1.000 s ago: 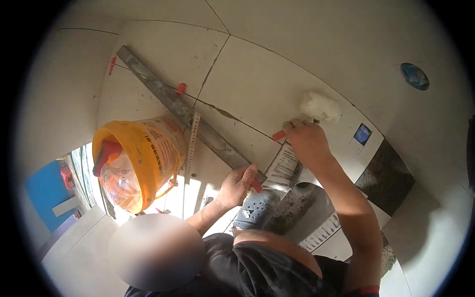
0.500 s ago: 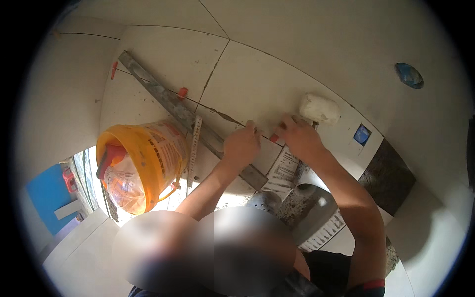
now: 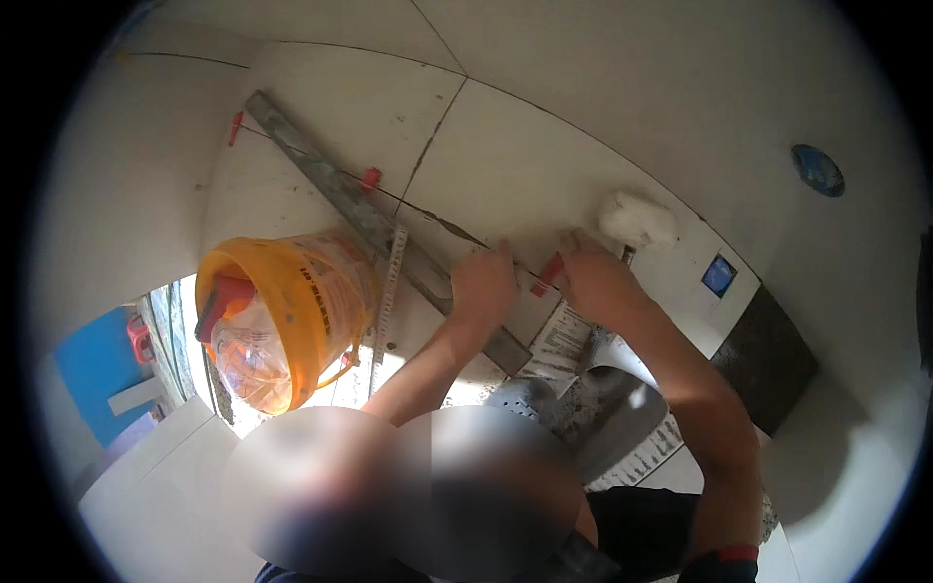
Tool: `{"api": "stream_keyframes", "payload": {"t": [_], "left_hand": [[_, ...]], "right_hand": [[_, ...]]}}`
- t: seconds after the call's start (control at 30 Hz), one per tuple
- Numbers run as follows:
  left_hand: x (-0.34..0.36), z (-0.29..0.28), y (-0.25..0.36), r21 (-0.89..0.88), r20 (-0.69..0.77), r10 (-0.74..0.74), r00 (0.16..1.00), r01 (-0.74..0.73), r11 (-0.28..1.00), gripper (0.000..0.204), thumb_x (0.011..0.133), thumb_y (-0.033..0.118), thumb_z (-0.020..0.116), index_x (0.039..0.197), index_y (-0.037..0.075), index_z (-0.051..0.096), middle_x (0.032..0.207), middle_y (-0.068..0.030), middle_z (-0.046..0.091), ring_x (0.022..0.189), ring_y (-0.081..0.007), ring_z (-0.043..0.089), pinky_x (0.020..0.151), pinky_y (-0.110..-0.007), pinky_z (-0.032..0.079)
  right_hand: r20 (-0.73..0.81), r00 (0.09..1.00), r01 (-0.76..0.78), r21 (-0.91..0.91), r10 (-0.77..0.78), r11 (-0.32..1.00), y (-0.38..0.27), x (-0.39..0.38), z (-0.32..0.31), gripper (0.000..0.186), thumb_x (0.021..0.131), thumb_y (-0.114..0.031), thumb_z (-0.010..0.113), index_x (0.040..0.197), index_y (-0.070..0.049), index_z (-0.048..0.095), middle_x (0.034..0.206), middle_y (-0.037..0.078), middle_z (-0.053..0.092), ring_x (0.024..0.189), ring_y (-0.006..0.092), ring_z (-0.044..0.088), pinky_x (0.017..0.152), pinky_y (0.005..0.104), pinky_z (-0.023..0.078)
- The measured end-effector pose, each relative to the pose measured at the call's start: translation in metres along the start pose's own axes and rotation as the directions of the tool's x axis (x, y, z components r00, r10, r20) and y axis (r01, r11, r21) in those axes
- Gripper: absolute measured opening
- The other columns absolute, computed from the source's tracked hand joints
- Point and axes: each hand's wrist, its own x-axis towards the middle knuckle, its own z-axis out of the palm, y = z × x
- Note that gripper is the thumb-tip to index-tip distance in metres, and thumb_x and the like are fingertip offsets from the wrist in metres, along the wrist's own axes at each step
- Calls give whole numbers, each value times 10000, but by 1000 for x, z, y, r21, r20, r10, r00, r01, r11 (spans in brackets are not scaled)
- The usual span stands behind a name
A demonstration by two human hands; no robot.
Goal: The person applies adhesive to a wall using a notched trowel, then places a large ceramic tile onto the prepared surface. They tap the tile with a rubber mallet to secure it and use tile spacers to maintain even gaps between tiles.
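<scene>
My right hand (image 3: pixel 595 274) has its fingers closed on a red tile wedge (image 3: pixel 553 268) at the joint between large pale tiles (image 3: pixel 525 146). A second small red piece (image 3: pixel 538 290) shows just below it. Left of it, my left hand (image 3: pixel 486 284) rests at the same joint with its fingers bent together; whatever they hold is hidden. Behind my right hand lies a mallet with a thick white head (image 3: pixel 638 220). A grey metal straightedge (image 3: pixel 330 185) runs diagonally under my left forearm. Beside it lies a white measuring strip (image 3: pixel 391 282).
An orange bucket (image 3: pixel 316 330) holding a plastic bag and a red-handled tool stands at left. More red wedges (image 3: pixel 371 179) sit along the joint. Nearer me are a grey rounded metal object (image 3: pixel 622 408) and a notched edge (image 3: pixel 637 457). A dark square opening (image 3: pixel 765 360) lies right.
The view has shifted slightly, so most things appear a little further right. The red wedge in my right hand shows more plainly. Both hands stay at the joint.
</scene>
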Motion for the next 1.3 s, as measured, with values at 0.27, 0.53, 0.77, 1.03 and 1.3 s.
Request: {"api": "stream_keyframes", "payload": {"t": [0.27,0.53,0.77,1.03,1.3], "left_hand": [[-55,-15,-5,-210,137,-95,986,122,970,233,902,264,590,971,42,577,806,-186,669,790,-417,647,686,-496,495],[-81,-43,-43,-489,124,-101,987,149,859,259,909,264,624,825,25,570,627,-108,571,545,-289,564,553,-370,468],[-67,-40,-23,-919,292,-201,935,333,214,471,1013,344,420,681,34,545,506,-10,468,413,-125,450,447,-295,370],[-72,-24,-28,-970,203,-314,927,148,-191,392,1033,368,427,899,40,594,713,-42,548,534,-122,462,476,-266,367],[-115,-23,-56,-983,107,-349,931,152,104,384,1052,334,407,837,47,543,665,16,454,595,-75,388,532,-240,328]], "right_hand": [[40,999,-9,-358,25,934,-20,11,9,582,748,-584,712,985,-57,642,941,124,601,802,261,637,687,387,502],[62,985,174,-337,-162,925,-1,12,26,404,863,-466,621,828,-66,665,828,116,620,768,273,652,672,403,508],[26,988,154,-293,-153,944,-5,8,22,337,894,-372,594,907,-42,663,842,122,628,805,290,656,692,429,513],[149,986,-64,743,-72,666,-109,-38,-24,472,899,-335,658,1198,4,522,974,193,688,920,348,677,788,412,520],[337,930,-276,903,-145,329,-94,-37,8,248,913,-136,637,1107,9,586,880,90,662,796,166,666,738,305,531]]}}
